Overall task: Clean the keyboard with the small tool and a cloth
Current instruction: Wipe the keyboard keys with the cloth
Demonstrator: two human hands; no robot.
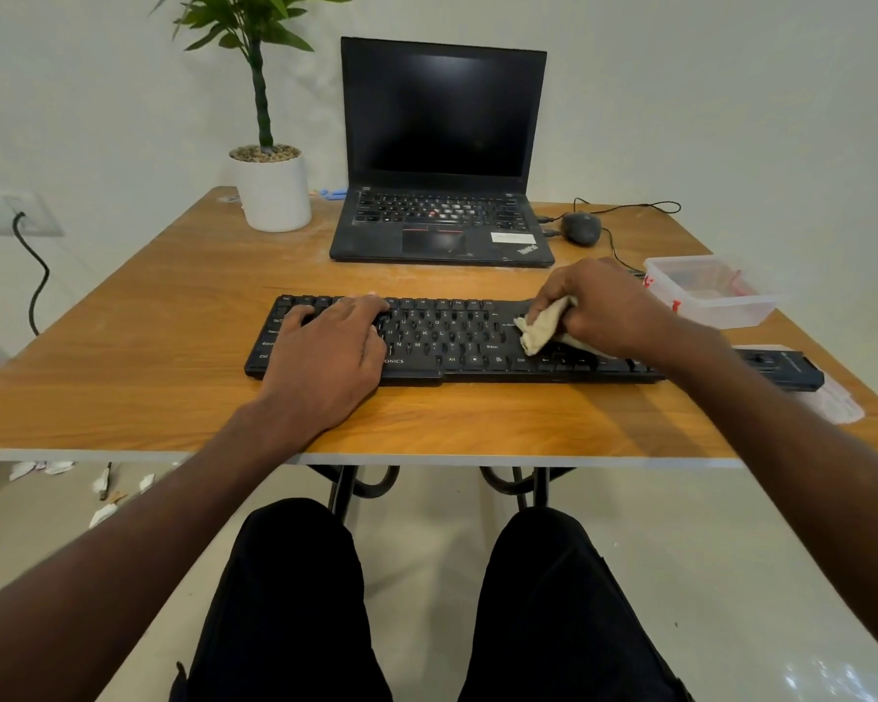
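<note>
A black keyboard [457, 342] lies across the middle of the wooden table [173, 397]. My left hand [325, 357] rests flat on its left half, fingers spread over the keys. My right hand [604, 306] is closed around a crumpled beige cloth [541, 329], which presses on the keys at the keyboard's right side. The keyboard's right end is hidden under my right hand and forearm. I cannot tell which object is the small tool.
An open black laptop [442, 195] stands behind the keyboard, a potted plant [272, 190] to its left, a wired mouse [581, 228] to its right. A clear plastic box [710, 291] sits at the right edge, a black flat device [781, 367] nearer me.
</note>
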